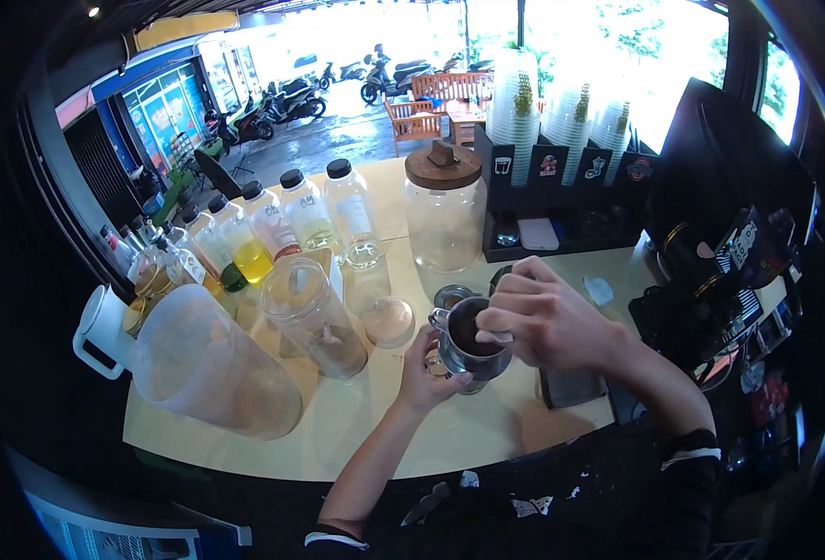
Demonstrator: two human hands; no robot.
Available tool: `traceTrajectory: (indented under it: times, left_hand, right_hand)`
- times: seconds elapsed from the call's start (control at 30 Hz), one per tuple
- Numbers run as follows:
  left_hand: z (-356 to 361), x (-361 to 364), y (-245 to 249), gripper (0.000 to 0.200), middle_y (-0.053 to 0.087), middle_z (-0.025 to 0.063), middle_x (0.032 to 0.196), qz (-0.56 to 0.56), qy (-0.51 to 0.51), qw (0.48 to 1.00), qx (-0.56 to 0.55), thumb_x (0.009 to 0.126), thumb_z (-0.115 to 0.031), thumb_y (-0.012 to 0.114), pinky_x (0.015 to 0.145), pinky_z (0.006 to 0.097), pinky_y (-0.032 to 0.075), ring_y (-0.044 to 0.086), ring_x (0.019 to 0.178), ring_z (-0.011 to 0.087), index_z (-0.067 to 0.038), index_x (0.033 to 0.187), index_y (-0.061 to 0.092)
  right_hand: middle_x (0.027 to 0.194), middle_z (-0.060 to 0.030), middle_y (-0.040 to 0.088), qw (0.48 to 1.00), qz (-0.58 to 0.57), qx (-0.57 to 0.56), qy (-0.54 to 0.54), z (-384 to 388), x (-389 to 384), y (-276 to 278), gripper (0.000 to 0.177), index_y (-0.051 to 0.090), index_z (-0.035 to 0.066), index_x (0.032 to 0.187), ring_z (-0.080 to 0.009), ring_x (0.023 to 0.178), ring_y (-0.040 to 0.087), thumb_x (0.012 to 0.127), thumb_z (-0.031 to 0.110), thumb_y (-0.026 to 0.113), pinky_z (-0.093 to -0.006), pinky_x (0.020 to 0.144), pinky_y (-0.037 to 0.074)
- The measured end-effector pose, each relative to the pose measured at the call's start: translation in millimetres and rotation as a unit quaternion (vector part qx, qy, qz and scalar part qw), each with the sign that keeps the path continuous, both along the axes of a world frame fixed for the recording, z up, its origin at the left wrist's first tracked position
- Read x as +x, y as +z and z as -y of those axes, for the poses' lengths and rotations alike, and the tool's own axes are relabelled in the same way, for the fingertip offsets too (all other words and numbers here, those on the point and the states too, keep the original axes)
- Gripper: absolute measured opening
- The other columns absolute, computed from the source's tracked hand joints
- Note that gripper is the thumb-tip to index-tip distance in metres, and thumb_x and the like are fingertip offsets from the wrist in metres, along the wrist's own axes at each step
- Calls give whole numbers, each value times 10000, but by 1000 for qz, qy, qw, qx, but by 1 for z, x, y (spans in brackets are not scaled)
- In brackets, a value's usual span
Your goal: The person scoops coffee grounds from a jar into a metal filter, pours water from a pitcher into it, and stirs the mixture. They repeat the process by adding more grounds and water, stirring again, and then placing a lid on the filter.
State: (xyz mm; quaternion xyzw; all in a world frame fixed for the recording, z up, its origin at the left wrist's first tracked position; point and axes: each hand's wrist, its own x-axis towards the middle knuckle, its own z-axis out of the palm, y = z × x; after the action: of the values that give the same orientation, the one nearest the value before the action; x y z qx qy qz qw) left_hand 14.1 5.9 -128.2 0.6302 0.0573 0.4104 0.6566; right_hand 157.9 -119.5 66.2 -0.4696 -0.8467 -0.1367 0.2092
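Note:
My left hand [422, 378] is wrapped round the side of a small metal cup [476, 364] with dark brown contents, held over the near part of the counter. Over the cup's mouth, the fingers of my right hand [552, 317] are pinched together. A small pale bit shows at those fingertips, too little to name. Just behind the cup sits a small round metal piece [452, 296], partly covered. Left of my left hand stand a round clear container [389, 324] and a tall clear jar [342, 350] with brown matter low inside.
A large frosted pitcher [212, 364] and a white-handled jug [103, 331] occupy the counter's left. Several black-capped bottles [347, 201] line the back, beside a wooden-lidded glass jar [445, 224]. Stacked plastic cups [515, 103] rise from a black holder [548, 210]. Dark equipment [711, 196] stands at right.

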Motion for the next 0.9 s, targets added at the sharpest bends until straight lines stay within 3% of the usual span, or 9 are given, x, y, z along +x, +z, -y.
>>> traceTrajectory:
  times: [0.2,0.3,0.4,0.53,0.9]
  left_hand:
    - [3,0,4,756,617,95,1078,3,11,1000,-2,610,-315,838,897,352,482,617,1012,210,-50,1217,475]
    - [3,2,1,762,617,98,1082,2,4,1000,-4,609,-329,838,900,355,479,617,1017,212,-51,1220,476]
    - [2,3,0,770,618,101,1087,5,-3,1000,-9,607,-343,839,901,358,478,617,1020,215,-51,1220,476]
    - [0,-1,4,769,618,101,1091,-30,33,997,56,604,-345,841,902,361,477,619,1021,217,-53,1216,478]
    - [1,-1,5,761,615,102,1101,-14,8,1000,20,608,-337,841,907,368,475,616,1035,222,-46,1212,481]
  right_hand:
    - [793,0,563,997,-67,-4,23,10,5,-8,280,570,123,956,-182,842,585,712,31,673,-365,878,399]
    - [814,-2,563,998,-40,43,7,9,11,-13,291,565,123,955,-185,846,584,707,38,690,-370,880,402]
    - [834,-5,572,996,-86,13,27,13,10,-16,312,566,123,957,-187,855,587,690,39,702,-374,879,408]
    - [842,-8,579,998,-55,24,15,17,11,-16,349,565,120,972,-187,854,589,666,38,713,-379,881,412]
    - [829,10,585,997,-60,40,23,14,14,-28,378,581,113,1003,-172,844,583,659,52,726,-370,873,418]
